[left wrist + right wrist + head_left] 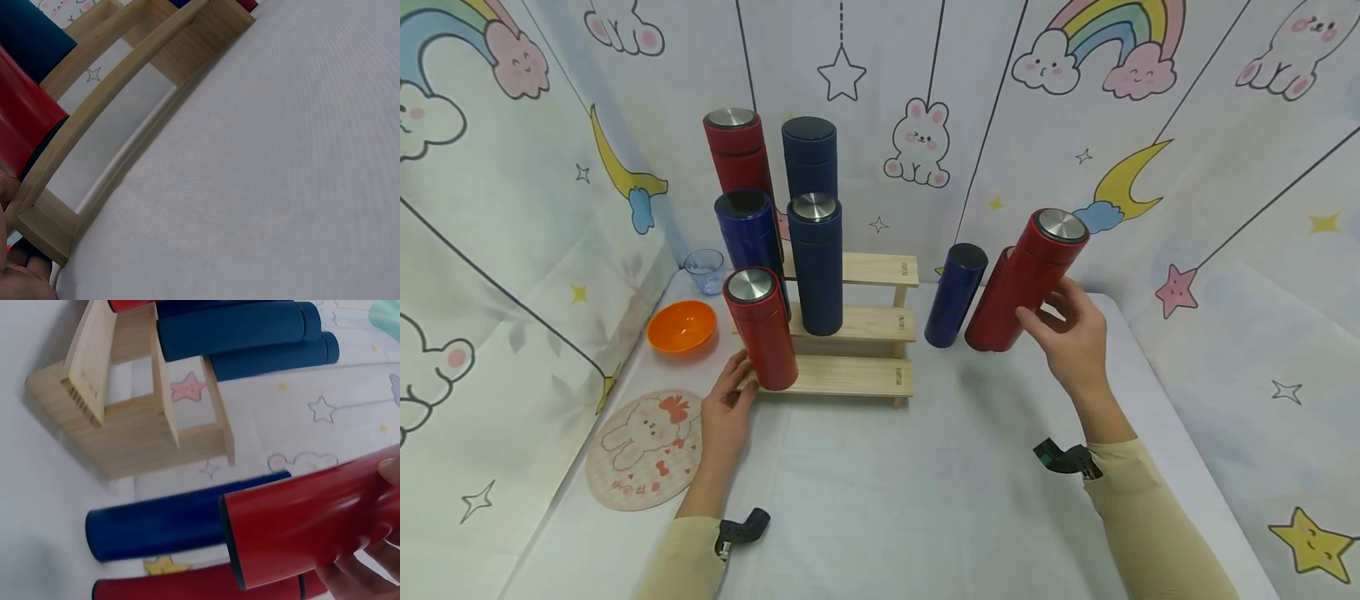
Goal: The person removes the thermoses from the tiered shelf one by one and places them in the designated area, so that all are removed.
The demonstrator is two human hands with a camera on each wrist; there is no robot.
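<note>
My right hand grips a red thermos with a silver-topped lid, raised and tilted over the right side of the table. It overlaps a second red thermos in the head view, seen lower as a red thermos in the right wrist view. Beside them stands a dark blue thermos. At the left end of a three-step wooden rack, my left hand holds the bottom step's end, its fingers close by the base of a red thermos standing there.
Higher steps carry a blue thermos, a navy thermos, another navy thermos and a red thermos. Left of the rack are an orange bowl, a clear glass and a round bunny mat. Printed curtains surround the table.
</note>
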